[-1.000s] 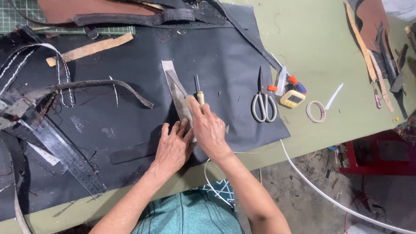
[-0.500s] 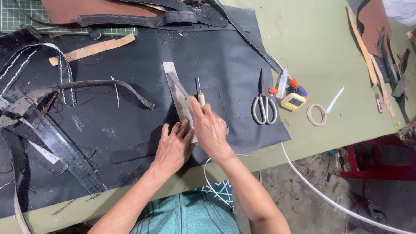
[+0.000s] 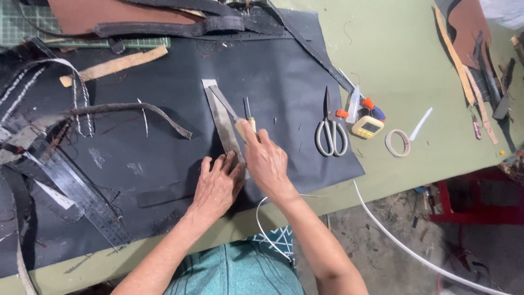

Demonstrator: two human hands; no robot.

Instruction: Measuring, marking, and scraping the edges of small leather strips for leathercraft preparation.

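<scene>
Black leather sheet [image 3: 164,136] lies across our bench; our left hand [image 3: 217,186] presses flat, fingers spread, pinning the grey metal strip [image 3: 221,123] as a guide, while our right hand [image 3: 267,161] grips the wooden-handled knife [image 3: 232,116] against its edge.

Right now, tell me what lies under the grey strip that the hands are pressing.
The grey strip lies on a large black sheet spread over the green table. The left hand and right hand cover its near end, so what lies there is hidden.
</scene>
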